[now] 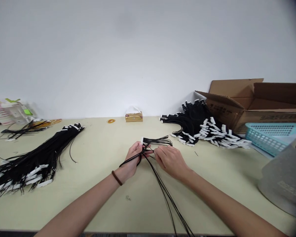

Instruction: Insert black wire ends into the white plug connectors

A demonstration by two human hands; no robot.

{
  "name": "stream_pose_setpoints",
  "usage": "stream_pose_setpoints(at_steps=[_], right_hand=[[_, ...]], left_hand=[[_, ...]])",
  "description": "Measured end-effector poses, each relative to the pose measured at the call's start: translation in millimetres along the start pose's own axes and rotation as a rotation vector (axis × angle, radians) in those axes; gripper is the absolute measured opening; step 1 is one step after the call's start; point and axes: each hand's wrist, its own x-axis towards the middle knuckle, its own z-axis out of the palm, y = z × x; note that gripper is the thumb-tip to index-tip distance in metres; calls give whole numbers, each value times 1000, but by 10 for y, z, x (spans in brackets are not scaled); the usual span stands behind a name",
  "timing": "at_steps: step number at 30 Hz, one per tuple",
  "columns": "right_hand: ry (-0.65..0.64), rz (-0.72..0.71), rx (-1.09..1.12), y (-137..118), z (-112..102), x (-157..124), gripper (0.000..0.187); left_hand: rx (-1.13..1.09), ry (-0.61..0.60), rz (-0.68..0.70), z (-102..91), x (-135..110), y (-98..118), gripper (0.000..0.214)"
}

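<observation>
Above the middle of the table, my left hand (132,160) is closed around a black wire harness (159,141) near its white connector. Some of the harness wires stick out to the right past the connector, and others hang down over the front edge. Close beside it, my right hand (171,159) is pinched on one or more of the black wires, its fingertips near the left fingers. Exactly which wires sit between the right fingertips is hidden. A brown band circles my left wrist.
A bundle of black harnesses (44,151) lies at left, another pile (194,121) at right. Behind that pile stand an open cardboard box (227,113) and a teal basket (263,140). A grey container (283,177) is near right; a tissue box (134,117) and rubber bands (111,121) lie at the back.
</observation>
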Motion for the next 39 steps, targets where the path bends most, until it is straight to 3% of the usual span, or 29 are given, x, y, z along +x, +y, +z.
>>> stream_pose_setpoints(at_steps=[16,39], right_hand=[[82,7,87,-40,-37,24,22],[162,63,-22,-158,-24,37,25]], left_hand=[[43,1,34,11,-6,-5,25],[56,92,35,58,-23,-17,33]])
